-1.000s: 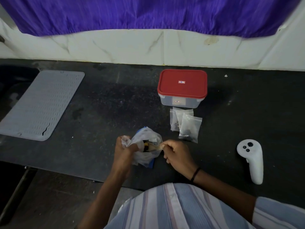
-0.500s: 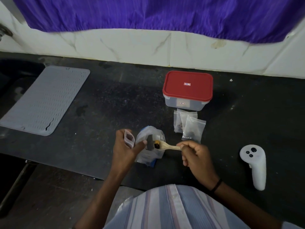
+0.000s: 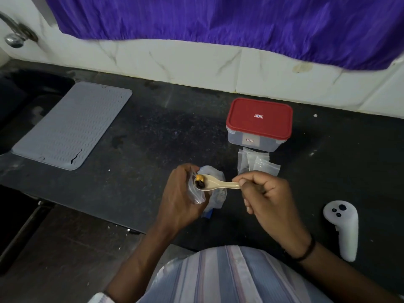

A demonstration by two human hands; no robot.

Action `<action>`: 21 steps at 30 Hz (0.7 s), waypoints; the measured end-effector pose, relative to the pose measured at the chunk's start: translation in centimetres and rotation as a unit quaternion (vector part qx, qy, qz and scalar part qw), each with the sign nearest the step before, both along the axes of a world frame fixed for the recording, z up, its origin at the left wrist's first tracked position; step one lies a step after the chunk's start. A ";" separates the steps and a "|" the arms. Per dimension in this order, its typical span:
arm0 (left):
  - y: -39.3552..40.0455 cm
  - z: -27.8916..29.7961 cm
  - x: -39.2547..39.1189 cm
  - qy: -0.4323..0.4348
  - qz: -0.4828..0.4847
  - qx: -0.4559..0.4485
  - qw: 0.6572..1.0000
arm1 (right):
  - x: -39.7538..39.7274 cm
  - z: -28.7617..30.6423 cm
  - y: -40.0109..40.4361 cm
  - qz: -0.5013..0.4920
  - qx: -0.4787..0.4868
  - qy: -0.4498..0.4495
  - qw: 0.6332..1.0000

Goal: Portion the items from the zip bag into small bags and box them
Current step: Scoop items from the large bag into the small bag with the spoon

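Pinching a beige plastic spoon (image 3: 218,184) with dark and yellow bits in its bowl, the right hand (image 3: 269,200) holds it at the mouth of a small clear plastic bag (image 3: 196,193) gripped by the left hand (image 3: 181,200). The crumpled clear zip bag (image 3: 216,193) lies on the black tabletop (image 3: 153,138) behind them; two filled small clear bags (image 3: 258,164) rest before the closed red-lidded plastic box (image 3: 259,123)

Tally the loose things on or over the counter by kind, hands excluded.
Small bags: 3, two filled by the box, one in the left hand
Zip bag: 1
Spoon: 1, in the right hand
Box: 1
Mat: 1
Controller: 1
Total: 8
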State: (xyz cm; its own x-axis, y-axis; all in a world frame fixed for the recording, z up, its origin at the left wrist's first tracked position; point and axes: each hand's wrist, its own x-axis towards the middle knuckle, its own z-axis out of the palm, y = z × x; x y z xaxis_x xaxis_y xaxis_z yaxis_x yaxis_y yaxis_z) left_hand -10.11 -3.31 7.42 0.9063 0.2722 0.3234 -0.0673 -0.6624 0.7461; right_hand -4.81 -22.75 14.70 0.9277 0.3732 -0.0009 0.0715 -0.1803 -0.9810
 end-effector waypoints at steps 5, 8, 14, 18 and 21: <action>0.1 -0.5 -0.6 0.012 -0.004 0.033 0.999 | -0.2 0.3 0.4 0.077 -0.170 -0.253 0.949; -0.6 -0.7 -0.8 0.014 -0.015 0.057 0.998 | -0.6 0.8 1.0 0.165 -0.260 -0.346 0.886; -0.7 -1.0 -0.9 0.010 -0.001 0.020 1.000 | -1.4 0.5 0.7 0.181 -0.321 -0.504 0.781; -0.5 -0.9 -0.8 0.012 0.039 -0.037 0.998 | -0.9 -0.4 -0.4 0.125 -0.283 -0.540 0.783; -0.4 -1.0 -0.9 0.026 0.063 -0.060 0.996 | -0.3 -1.9 -1.2 0.070 -0.242 -0.476 0.842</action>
